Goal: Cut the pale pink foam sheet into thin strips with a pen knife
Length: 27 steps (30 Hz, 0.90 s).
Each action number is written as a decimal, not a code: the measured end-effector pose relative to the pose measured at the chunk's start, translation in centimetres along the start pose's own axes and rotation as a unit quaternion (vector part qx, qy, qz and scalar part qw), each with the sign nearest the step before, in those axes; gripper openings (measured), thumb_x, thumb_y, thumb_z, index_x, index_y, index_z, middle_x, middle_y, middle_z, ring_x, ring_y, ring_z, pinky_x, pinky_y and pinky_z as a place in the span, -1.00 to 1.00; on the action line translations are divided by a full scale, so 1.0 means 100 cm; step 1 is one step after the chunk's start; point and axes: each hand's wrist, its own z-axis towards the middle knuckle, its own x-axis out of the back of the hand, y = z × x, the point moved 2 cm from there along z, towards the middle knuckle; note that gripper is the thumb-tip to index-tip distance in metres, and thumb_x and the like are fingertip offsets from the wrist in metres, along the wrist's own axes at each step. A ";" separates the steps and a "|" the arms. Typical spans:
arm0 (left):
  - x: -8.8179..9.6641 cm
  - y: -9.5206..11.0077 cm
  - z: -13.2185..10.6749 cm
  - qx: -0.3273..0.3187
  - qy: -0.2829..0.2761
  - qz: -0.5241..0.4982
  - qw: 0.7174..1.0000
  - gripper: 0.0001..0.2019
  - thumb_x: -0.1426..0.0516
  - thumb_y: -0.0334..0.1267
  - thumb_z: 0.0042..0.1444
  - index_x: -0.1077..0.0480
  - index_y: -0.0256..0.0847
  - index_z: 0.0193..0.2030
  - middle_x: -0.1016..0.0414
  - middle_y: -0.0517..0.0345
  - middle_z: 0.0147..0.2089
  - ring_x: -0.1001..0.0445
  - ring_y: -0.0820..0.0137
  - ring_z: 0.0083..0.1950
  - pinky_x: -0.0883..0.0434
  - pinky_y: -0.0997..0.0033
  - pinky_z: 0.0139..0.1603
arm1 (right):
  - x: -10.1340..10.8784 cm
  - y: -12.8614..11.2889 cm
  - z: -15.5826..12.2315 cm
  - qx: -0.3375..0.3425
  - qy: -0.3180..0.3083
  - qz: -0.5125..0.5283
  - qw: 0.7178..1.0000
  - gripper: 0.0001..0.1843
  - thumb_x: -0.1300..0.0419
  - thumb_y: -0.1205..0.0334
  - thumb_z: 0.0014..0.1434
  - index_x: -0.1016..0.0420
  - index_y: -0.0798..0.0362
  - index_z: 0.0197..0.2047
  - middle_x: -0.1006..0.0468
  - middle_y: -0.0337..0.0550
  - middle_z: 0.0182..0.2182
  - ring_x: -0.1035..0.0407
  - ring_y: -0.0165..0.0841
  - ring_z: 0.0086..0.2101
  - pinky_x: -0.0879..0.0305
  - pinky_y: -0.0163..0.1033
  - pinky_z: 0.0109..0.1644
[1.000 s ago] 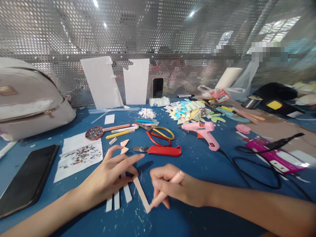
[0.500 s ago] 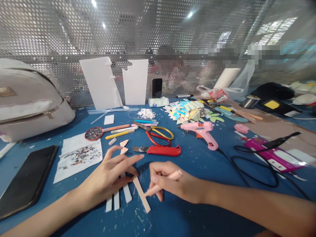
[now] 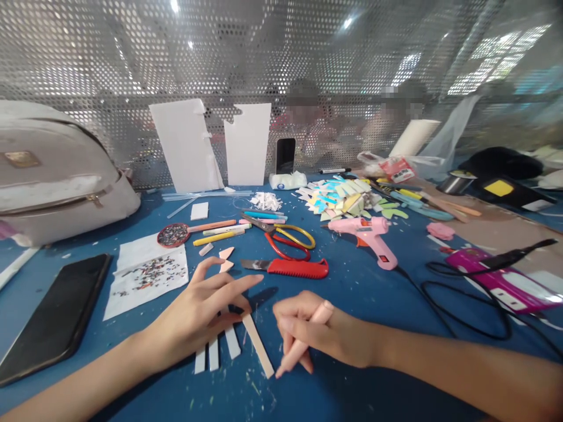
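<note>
My left hand (image 3: pixel 200 313) rests on the blue table with fingers spread, its fingertips pressing the top end of a long pale strip (image 3: pixel 259 347). Three shorter white strips (image 3: pixel 217 351) lie fanned out under that hand. My right hand (image 3: pixel 314 334) is closed around a pale pink pen-like tool (image 3: pixel 303 343), held like a pencil, its tip down at the lower end of the long strip. A red-handled craft knife (image 3: pixel 290 268) lies just beyond both hands.
Scissors (image 3: pixel 285 234), a pink glue gun (image 3: pixel 367 234), coloured markers and a heap of coloured foam pieces (image 3: pixel 341 199) lie further back. A black phone (image 3: pixel 55 316) and white paper with glitter (image 3: pixel 147 275) lie left. A grey bag (image 3: pixel 57 176) stands far left; black cables (image 3: pixel 461 299) right.
My right hand drew the pink tool's tip down along the long strip, from mid-strip back to its lower end. My left hand stayed in place on the strip.
</note>
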 end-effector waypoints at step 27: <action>-0.001 0.002 0.000 0.000 0.009 0.009 1.000 -0.52 -0.03 -0.45 0.47 -0.10 -0.12 0.46 -0.61 0.31 -0.14 -0.44 0.42 -0.10 0.16 0.15 0.47 | 0.000 -0.001 0.001 0.012 0.036 -0.026 0.999 -0.54 -0.08 -0.12 0.37 -0.35 0.07 -0.40 -0.47 -0.23 -0.59 -0.35 -0.43 -0.57 -0.13 -0.39 -0.50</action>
